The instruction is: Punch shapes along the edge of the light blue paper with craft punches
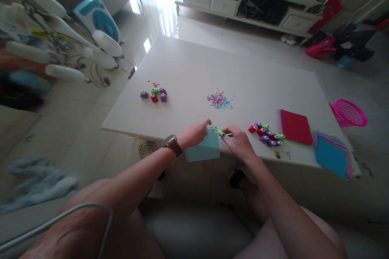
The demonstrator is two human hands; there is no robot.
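You are in the middle of punching along the edge of the light blue sheet (204, 147), which hangs half over the near edge of the white table (188, 73). Your left hand (194, 133), watch on its wrist, lies flat on the sheet's far left corner with fingers stretched out and pinning it down. Your right hand (238, 139) is closed around a small green punch (221, 133), pinched at the sheet's far right corner. A row of small holes already runs down the sheet's left edge, so this looks like one punch among several, with the right side barely begun.

The next squeeze calls for the sheet's edge to sit squarely in the punch's slot, and for your left hand to keep the sheet from sliding off the table.

Farther in, at mid-table, lies a scatter of paper bits (219, 100). Just right of your right hand sits a cluster of punches (267, 134), and beyond it a red stack of sheets (295, 126). A smaller group of punches (154, 94) rests well apart on the far left.
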